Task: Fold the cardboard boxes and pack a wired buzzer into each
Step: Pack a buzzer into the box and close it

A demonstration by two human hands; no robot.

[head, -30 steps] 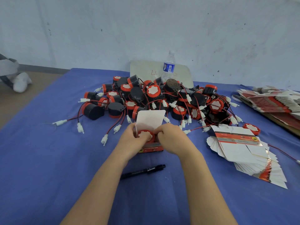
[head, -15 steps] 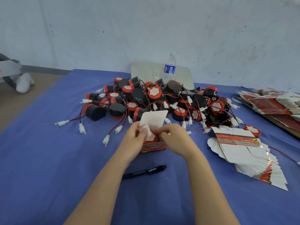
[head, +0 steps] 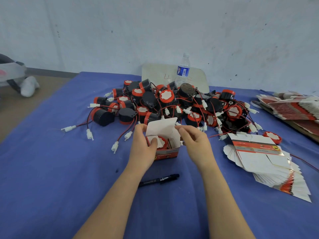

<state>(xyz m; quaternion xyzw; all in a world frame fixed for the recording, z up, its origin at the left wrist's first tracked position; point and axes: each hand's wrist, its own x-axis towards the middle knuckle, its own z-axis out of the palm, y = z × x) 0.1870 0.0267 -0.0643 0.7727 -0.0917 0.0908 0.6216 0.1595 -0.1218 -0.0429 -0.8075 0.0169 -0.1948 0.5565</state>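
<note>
Blue cloth [head: 51, 169] is covering a wide table and filling most of the view, with a pale wall [head: 155, 23] standing behind it. Beyond the middle a big pile [head: 165, 97] of black and red wired buzzers is sprawling, its wires trailing out to the left. On the right a fanned stack [head: 262, 161] of flat boxes is lying, and a second stack [head: 293, 107] is sitting further back at the right edge.

Just in front of the pile the box [head: 166, 153] is standing on the cloth, its lid [head: 162, 126] pointing up and a buzzer [head: 164, 144] sitting inside. The left hand [head: 141, 147] is gripping the box's left side, its thumb pressing a small side flap [head: 151, 139] down over the buzzer. The right hand [head: 195, 144] is pinching the lid's right corner between thumb and forefinger.

A second ago both hands were pushing the buzzer in. Now they are working the flaps, so this box is looking loaded and is probably heading for closing.

Bare cloth is lying open on the near side and to the left, well clear of the table's left edge. A pen [head: 158, 180] is lying near the box on its near side, between the forearms, and the pile is crowding the far side closely
</note>
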